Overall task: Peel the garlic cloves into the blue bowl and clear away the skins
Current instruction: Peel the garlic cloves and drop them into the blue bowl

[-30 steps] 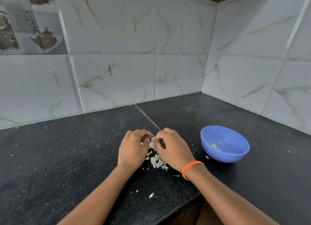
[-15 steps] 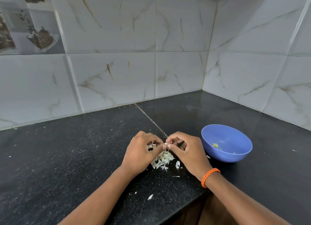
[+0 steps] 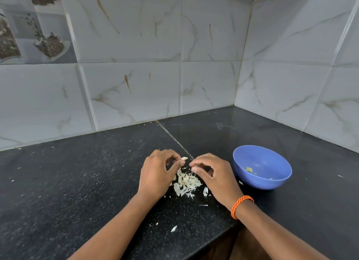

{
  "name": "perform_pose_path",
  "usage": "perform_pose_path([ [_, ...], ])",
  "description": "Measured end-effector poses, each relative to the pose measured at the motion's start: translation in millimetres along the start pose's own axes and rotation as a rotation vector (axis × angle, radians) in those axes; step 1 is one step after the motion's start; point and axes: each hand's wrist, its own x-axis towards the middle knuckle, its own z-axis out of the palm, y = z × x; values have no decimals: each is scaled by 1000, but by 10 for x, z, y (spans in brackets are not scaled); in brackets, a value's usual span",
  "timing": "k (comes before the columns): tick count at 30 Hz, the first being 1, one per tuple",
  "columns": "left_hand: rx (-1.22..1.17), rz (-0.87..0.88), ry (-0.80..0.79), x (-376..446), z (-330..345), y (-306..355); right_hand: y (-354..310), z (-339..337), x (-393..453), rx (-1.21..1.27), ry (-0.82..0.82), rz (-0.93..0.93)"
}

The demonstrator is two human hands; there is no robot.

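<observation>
Left hand [image 3: 155,174] low over dark speckled surface [image 3: 77,182], fingers curled, thumb and fingertips pinching a pale garlic clove [image 3: 184,158] at the tips. Grip: grasping the clove. Right hand [image 3: 215,176] just beside, fingers curled inward, thumb and forefinger pinched together near the clove; something small possibly caught between them, too small to tell. Grip: clenched in a pinch, contents unclear. Fingertips of the two hands close but apart.

Heap of garlic skins [image 3: 186,183] on surface directly beneath and between both hands, whitish and papery. Stray flakes scattered nearer the front edge, one larger flake [image 3: 173,228] well apart from heap.

Blue bowl [image 3: 279,180] upright on surface, right of right hand, near but not touching. Inside: one peeled clove [image 3: 249,169] on the bottom, plus a few tiny pale bits.

Orange braided band [image 3: 240,206] round right wrist.

Behind: marble-pattern wall tiles [image 3: 132,92] meeting in a corner; decorative printed tile [image 3: 35,26] at upper left.
</observation>
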Motion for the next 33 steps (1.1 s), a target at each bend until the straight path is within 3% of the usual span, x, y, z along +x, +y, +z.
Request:
perform_pose_path([
  [8, 1, -19, 16, -17, 2, 10, 4, 11, -3, -111, -3, 4],
  [16, -15, -18, -20, -27, 4, 11, 16, 5, -18, 4, -110, 22],
  [24, -23, 4, -48, -31, 1, 30, 51, 20, 9, 6, 11, 18],
  [33, -44, 65, -91, -59, 44, 67, 22, 6, -2, -14, 27, -19],
])
